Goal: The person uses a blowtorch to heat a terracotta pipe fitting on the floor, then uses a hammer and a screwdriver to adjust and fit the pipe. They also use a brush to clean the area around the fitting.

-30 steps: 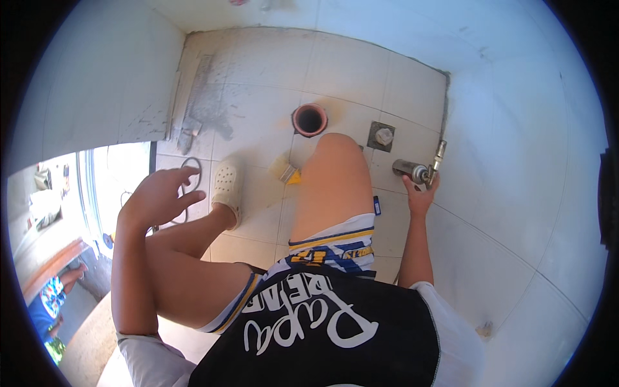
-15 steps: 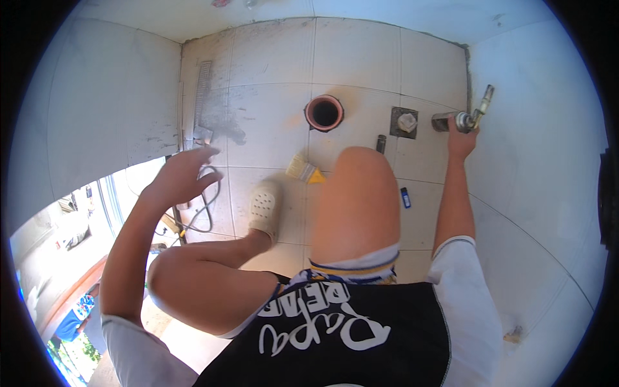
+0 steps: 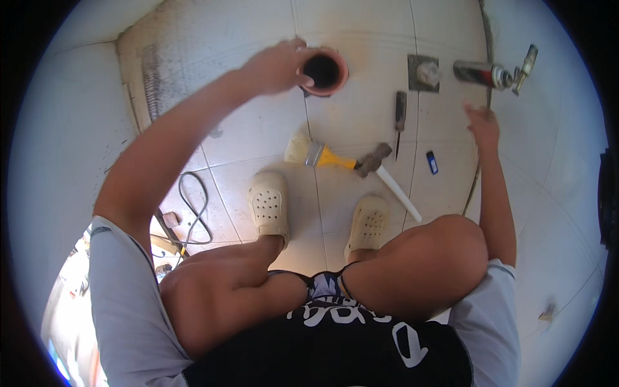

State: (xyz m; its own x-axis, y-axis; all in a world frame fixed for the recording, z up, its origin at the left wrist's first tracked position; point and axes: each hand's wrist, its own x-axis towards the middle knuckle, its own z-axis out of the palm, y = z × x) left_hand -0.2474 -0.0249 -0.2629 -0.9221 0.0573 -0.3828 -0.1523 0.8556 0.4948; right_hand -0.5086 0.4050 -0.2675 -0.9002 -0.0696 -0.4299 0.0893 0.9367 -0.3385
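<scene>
My left hand (image 3: pixel 278 68) reaches across to the orange-brown pipe (image 3: pixel 343 72) that stands up from the tiled floor. Its fingers and thumb close on the left side of the rim around the dark opening. To the right, my right hand (image 3: pixel 482 124) is empty, slightly blurred, with its fingers apart. Just beyond it, against the wall, lies a gas torch (image 3: pixel 480 73) on its canister, not touched. Between the hands lie a screwdriver (image 3: pixel 400 116), a blue lighter (image 3: pixel 432 162), a yellow-handled paintbrush (image 3: pixel 316 153) and a hammer (image 3: pixel 396 188) with a white handle.
A square drain hole stuffed with a pale wad (image 3: pixel 427 73) lies between pipe and torch. A grey cable (image 3: pixel 204 213) loops on the floor at the left. My feet in beige clogs (image 3: pixel 267 203) stand near the brush and hammer. Walls rise on both sides.
My left hand has moved from the left side onto the pipe rim. My right hand has let go of the torch and drawn back. My right knee has shifted right, uncovering the hammer.
</scene>
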